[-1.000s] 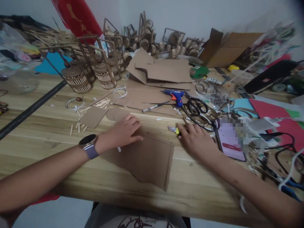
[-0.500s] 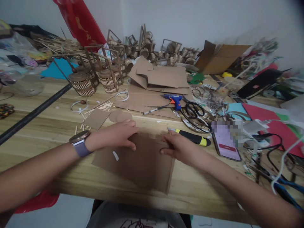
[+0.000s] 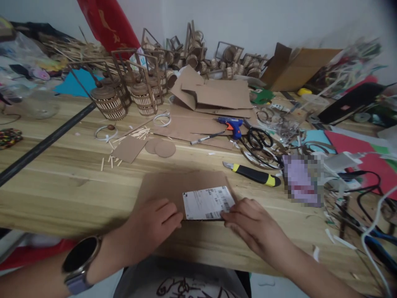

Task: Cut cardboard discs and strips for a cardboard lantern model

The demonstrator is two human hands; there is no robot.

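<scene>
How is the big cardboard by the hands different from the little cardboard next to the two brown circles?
The big cardboard is larger than the little cardboard. The big cardboard has a white label with printing, while the little cardboard looks plain on top. The left hand and right hand are at the big cardboard's near edge; neither touches the little cardboard. Both are brown.

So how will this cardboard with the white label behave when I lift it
The cardboard is probably light, since it looks thin. Its near edge runs straight between the left hand and right hand, so it's likely fairly stiff. The white label looks smooth, so it might feel slippery.
</scene>
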